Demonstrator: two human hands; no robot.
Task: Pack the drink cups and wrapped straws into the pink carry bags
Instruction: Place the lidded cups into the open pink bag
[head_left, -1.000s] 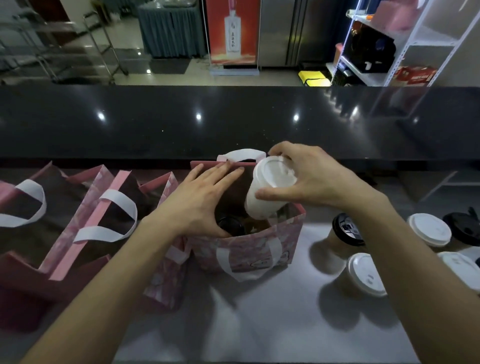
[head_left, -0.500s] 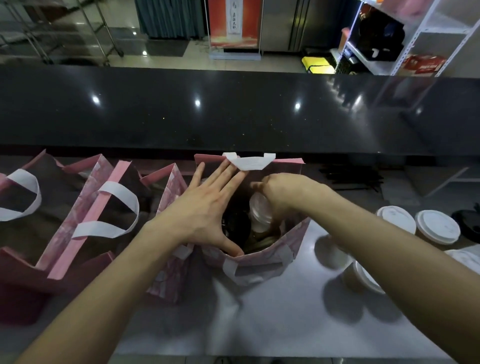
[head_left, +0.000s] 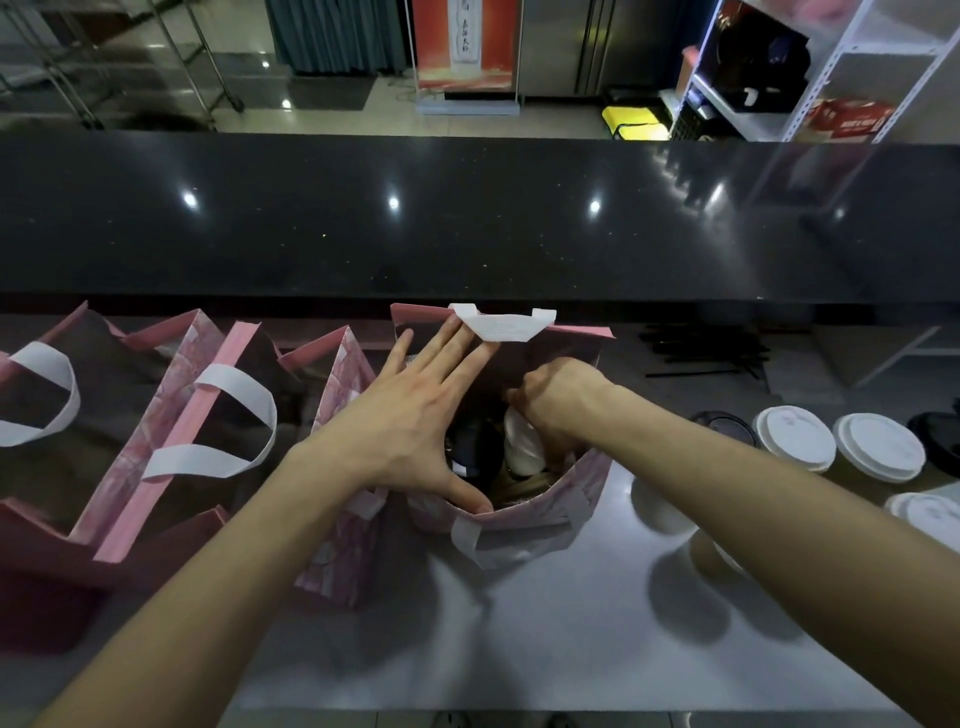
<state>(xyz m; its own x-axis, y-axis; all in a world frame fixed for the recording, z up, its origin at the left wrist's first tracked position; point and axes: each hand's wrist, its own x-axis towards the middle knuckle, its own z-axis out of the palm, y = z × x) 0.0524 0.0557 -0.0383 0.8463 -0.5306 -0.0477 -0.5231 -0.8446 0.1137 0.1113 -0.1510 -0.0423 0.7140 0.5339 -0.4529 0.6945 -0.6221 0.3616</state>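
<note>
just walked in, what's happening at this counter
A person is packing drinks into a pink carry bag. The left hand spreads the bag's mouth open, while the right hand reaches inside, gripping a white-lidded cup beside a dark-lidded one. More lidded cups wait on the counter to the right.

The open paper carry bag (head_left: 524, 519) is pink with a paler mottled print and white strap handles — as are the paper carry bags to its left (head_left: 171, 415). The round plastic cup lids (head_left: 795, 438) on the pale grey worktop (head_left: 545, 649) are white, one (head_left: 724, 423) black. The glossy stone counter (head_left: 467, 218) is black, finely speckled.
</note>
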